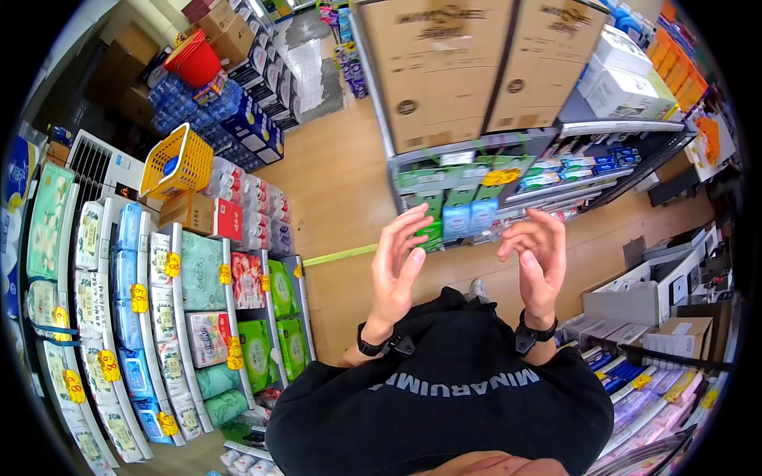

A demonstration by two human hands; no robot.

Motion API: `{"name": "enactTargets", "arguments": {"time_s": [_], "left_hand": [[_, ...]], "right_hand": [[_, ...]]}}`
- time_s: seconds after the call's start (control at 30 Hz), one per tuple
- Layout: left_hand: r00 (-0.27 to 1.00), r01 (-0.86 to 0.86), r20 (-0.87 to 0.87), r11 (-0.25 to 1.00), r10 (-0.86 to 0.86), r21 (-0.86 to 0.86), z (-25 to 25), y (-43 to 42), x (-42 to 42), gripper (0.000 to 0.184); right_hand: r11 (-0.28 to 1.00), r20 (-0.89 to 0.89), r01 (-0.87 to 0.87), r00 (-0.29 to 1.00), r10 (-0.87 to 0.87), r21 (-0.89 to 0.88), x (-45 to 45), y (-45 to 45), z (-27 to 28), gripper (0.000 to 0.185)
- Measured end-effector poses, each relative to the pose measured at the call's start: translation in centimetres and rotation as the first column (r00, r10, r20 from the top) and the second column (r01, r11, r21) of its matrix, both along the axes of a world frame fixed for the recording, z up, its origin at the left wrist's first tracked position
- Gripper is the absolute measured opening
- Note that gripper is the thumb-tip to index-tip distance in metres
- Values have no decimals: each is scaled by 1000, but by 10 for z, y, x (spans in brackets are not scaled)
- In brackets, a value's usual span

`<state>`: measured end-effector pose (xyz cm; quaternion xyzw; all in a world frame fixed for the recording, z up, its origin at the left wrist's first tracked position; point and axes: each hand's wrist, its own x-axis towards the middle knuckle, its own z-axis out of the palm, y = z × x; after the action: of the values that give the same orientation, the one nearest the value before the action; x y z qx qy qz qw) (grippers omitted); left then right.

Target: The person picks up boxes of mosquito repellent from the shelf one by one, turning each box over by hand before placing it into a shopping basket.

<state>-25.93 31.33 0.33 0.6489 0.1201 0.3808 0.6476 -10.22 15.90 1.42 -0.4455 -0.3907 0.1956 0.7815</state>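
Note:
Both hands are raised in front of the chest, apart from each other, with a dark strap on each wrist. My left hand (398, 266) has its fingers spread and slightly curled, and nothing is in it. My right hand (540, 262) is also empty, its fingers loosely bent and the thumb apart. Beyond the hands, green packs (429, 230) and blue packs (470, 218) sit on a low shelf. Neither hand visibly touches any goods.
Shelves of tissue packs (204, 270) stand at the left, with a yellow basket (176, 165) and a red bucket (193, 59) behind. Tall cardboard boxes (436, 71) top the central shelf. An open carton (679, 339) and more shelving lie at the right.

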Motion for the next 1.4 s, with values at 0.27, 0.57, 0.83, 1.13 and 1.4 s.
{"name": "enactTargets", "arguments": {"time_s": [0.27,0.57,0.83,1.13,1.4], "left_hand": [[996,-26,95,978,6,207,-2,-86,162,35],[952,-305,177,777,249,550,37,-116,343,22],[835,-286,8,421,551,861,39,-75,452,59],[709,-244,-15,265,705,933,31,-27,493,70],[642,-220,87,74,762,973,30,-33,483,55]], "right_hand": [[1000,-13,-6,1000,6,0,135,-95,-5,51],[1000,-22,-11,1000,11,-19,212,-154,-10,48],[1000,-4,-19,1000,19,-1,233,-174,-18,46],[1000,-9,-3,1000,2,-20,248,-184,-22,44],[999,-17,-43,999,42,-32,255,-178,-21,44]]}}
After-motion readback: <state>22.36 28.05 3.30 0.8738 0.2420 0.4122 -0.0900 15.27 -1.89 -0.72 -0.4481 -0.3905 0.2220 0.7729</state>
